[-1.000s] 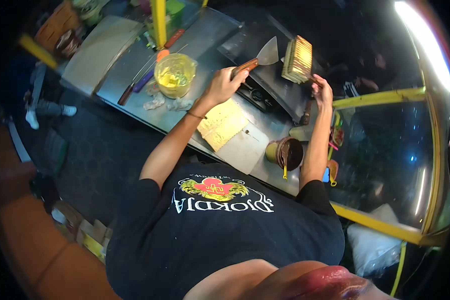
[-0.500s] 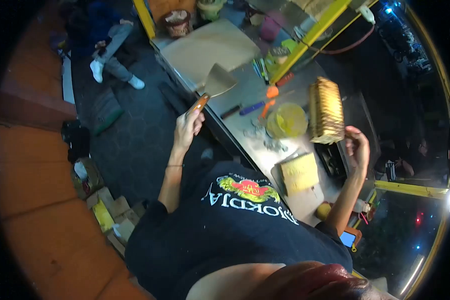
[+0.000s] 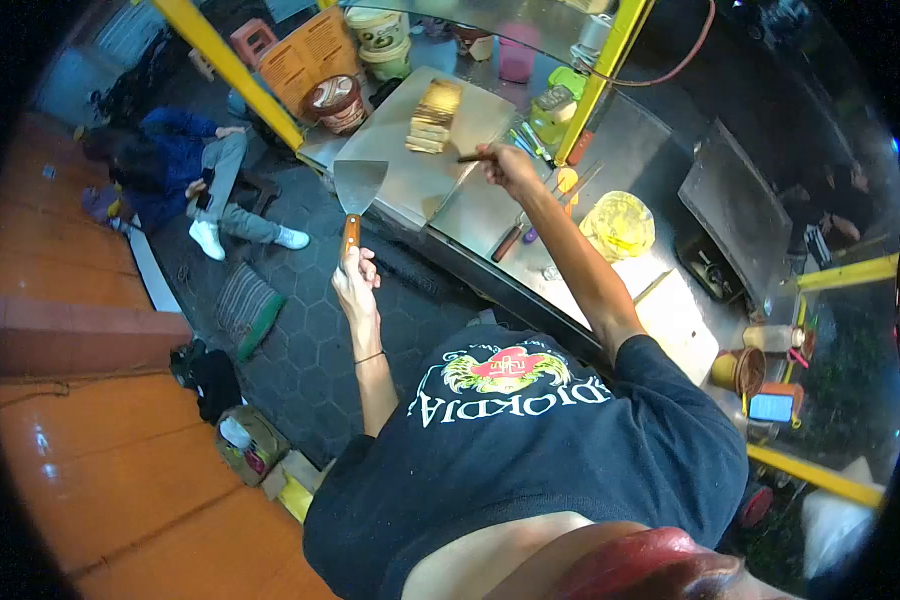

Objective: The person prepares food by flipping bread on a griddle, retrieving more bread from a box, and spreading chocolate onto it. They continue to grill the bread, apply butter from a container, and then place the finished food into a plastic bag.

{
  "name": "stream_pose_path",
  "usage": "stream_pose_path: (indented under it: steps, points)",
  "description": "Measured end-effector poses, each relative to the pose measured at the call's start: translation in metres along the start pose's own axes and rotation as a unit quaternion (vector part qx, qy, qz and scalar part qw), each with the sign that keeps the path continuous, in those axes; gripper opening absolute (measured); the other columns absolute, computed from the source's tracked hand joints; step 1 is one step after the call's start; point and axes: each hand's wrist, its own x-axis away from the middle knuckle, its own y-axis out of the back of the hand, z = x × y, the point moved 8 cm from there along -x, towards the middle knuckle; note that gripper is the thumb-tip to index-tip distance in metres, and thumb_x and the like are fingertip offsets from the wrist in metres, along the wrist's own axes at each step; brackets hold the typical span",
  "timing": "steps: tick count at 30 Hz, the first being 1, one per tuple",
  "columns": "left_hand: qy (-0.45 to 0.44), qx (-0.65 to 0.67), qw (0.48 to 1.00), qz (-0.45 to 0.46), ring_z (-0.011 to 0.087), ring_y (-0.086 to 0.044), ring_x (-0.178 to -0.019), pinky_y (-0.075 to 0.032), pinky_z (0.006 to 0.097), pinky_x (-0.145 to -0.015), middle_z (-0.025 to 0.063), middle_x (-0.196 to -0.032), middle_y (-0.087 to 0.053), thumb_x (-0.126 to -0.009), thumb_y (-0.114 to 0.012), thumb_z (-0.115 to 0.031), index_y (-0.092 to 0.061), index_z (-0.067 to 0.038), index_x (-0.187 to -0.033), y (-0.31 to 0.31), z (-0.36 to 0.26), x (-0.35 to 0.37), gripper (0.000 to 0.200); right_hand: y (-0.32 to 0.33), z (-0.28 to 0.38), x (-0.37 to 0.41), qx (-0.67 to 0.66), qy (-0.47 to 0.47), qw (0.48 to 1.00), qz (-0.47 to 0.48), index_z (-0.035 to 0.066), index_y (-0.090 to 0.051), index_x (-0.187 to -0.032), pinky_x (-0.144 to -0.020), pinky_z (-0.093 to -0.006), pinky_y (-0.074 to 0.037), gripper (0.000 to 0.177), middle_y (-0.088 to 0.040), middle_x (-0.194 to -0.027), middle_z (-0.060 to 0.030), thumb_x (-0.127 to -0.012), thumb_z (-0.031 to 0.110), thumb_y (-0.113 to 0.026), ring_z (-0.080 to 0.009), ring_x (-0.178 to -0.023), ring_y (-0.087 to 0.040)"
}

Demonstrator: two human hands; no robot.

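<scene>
My left hand (image 3: 356, 285) is closed round the wooden handle of a wide metal scraper (image 3: 360, 186), its blade pointing up and away from me beside the counter's front edge. My right hand (image 3: 515, 168) reaches across the counter, fingers closed on a slim dark-handled tool (image 3: 473, 157); I cannot make out its working end. Just beyond it, a browned stack of toasted bread (image 3: 434, 117) lies on the large pale cutting board (image 3: 385, 150), apart from both hands. Under my right forearm lie a brown-handled knife (image 3: 507, 243) and a purple-handled utensil (image 3: 531, 234).
A tub of yellow spread (image 3: 618, 226) and a pale board (image 3: 675, 325) are at right, near a raised metal lid (image 3: 735, 215). A brown tub (image 3: 336, 104) stands behind the cutting board. Yellow posts (image 3: 232, 72) frame the stall. A person (image 3: 175, 165) sits at left.
The toasted bread, earlier beside my right hand at the right, now lies on the cutting board. My right hand has moved left and grips a dark-handled tool. My left hand still holds the scraper.
</scene>
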Motion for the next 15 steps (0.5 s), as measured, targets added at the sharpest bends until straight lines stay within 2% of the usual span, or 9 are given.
stream_pose_path:
  steps: [1, 4, 6, 7, 9, 11, 12, 14, 15]
  points:
    - [-0.011, -0.006, 1.0, -0.004, 0.0048, -0.034, -0.047, -0.032, 0.0232, -0.047, -0.0047, -0.056, -0.038, -0.099, -0.049, -0.035, -0.058, -0.002, -0.087, -0.001, -0.001, 0.0, 0.036, 0.002, -0.013, -0.004, 0.07, -0.013, 0.997, 0.002, 0.001, -0.065, -0.098, -0.043, -0.0255, -0.041, 0.022, -0.06, -0.065, -0.0073, -0.091, 0.019, -0.055, -0.0141, -0.045, -0.05]
    - [-0.045, -0.025, 0.999, 0.017, 0.0054, -0.037, -0.046, -0.033, 0.0227, -0.045, -0.0031, -0.055, -0.04, -0.098, -0.05, -0.034, -0.059, 0.001, -0.088, -0.017, -0.017, 0.005, 0.037, 0.021, -0.006, 0.073, 0.014, -0.019, 0.998, 0.066, -0.002, -0.065, -0.097, -0.039, -0.0262, -0.039, 0.023, -0.06, -0.061, -0.0083, -0.09, 0.017, -0.054, -0.0137, -0.044, -0.052]
    - [-0.041, -0.034, 0.997, 0.05, 0.0059, -0.038, -0.046, -0.033, 0.0227, -0.044, -0.0014, -0.055, -0.043, -0.098, -0.049, -0.033, -0.059, 0.003, -0.09, -0.032, -0.025, 0.008, 0.038, 0.048, 0.034, 0.15, 0.02, 0.032, 0.997, 0.063, -0.002, -0.065, -0.1, -0.039, -0.0252, -0.04, 0.024, -0.061, -0.062, -0.0083, -0.09, 0.016, -0.054, -0.0127, -0.046, -0.055]
    - [-0.034, -0.042, 0.996, 0.073, 0.0061, -0.038, -0.046, -0.033, 0.0228, -0.044, -0.0009, -0.056, -0.043, -0.098, -0.048, -0.033, -0.059, 0.003, -0.091, -0.048, -0.026, 0.007, 0.038, 0.076, 0.063, 0.184, 0.044, 0.079, 0.995, 0.03, -0.002, -0.065, -0.102, -0.039, -0.0244, -0.041, 0.025, -0.061, -0.063, -0.0081, -0.089, 0.016, -0.053, -0.0121, -0.046, -0.055]
    - [-0.07, 0.001, 0.974, 0.216, 0.0058, -0.037, -0.047, -0.036, 0.0251, -0.046, -0.0002, -0.06, -0.046, -0.098, -0.048, -0.034, -0.06, 0.002, -0.094, -0.094, -0.04, 0.02, 0.038, 0.15, 0.105, 0.247, 0.05, 0.178, 0.98, -0.075, -0.001, -0.065, -0.106, -0.041, -0.023, -0.044, 0.026, -0.062, -0.063, -0.0076, -0.089, 0.016, -0.053, -0.0114, -0.047, -0.056]
    - [-0.017, 0.077, 0.941, 0.329, 0.0073, -0.035, -0.048, -0.035, 0.0262, -0.049, -0.0029, -0.056, -0.041, -0.1, -0.043, -0.034, -0.057, -0.001, -0.095, -0.148, -0.041, 0.039, 0.037, 0.229, 0.129, 0.317, -0.014, 0.257, 0.944, -0.206, 0.001, -0.065, -0.106, -0.041, -0.022, -0.044, 0.026, -0.062, -0.065, -0.0068, -0.09, 0.016, -0.052, -0.0096, -0.045, -0.054]
    - [0.044, 0.12, 0.931, 0.341, 0.0086, -0.033, -0.049, -0.033, 0.0262, -0.05, -0.0034, -0.057, -0.036, -0.101, -0.042, -0.035, -0.056, -0.002, -0.093, -0.177, -0.034, 0.051, 0.036, 0.266, 0.13, 0.349, -0.05, 0.297, 0.916, -0.264, 0.001, -0.065, -0.107, -0.041, -0.0216, -0.042, 0.026, -0.062, -0.066, -0.0065, -0.091, 0.017, -0.052, -0.0095, -0.044, -0.052]
    - [0.207, 0.203, 0.83, 0.476, 0.0054, -0.028, -0.048, -0.029, 0.0246, -0.05, -0.0071, -0.055, -0.031, -0.102, -0.041, -0.036, -0.056, -0.004, -0.093, -0.248, -0.024, 0.091, 0.036, 0.345, 0.112, 0.394, -0.068, 0.357, 0.831, -0.422, 0.0, -0.064, -0.109, -0.039, -0.0214, -0.039, 0.028, -0.062, -0.066, -0.0061, -0.093, 0.02, -0.054, -0.009, -0.043, -0.051]
    - [0.247, 0.205, 0.794, 0.517, 0.0035, -0.026, -0.046, -0.028, 0.023, -0.048, -0.0088, -0.054, -0.031, -0.102, -0.043, -0.036, -0.056, -0.005, -0.094, -0.282, -0.02, 0.117, 0.035, 0.387, 0.097, 0.412, -0.058, 0.331, 0.806, -0.488, 0.0, -0.064, -0.107, -0.038, -0.0217, -0.037, 0.027, -0.063, -0.066, -0.0064, -0.094, 0.022, -0.053, -0.0087, -0.042, -0.05]
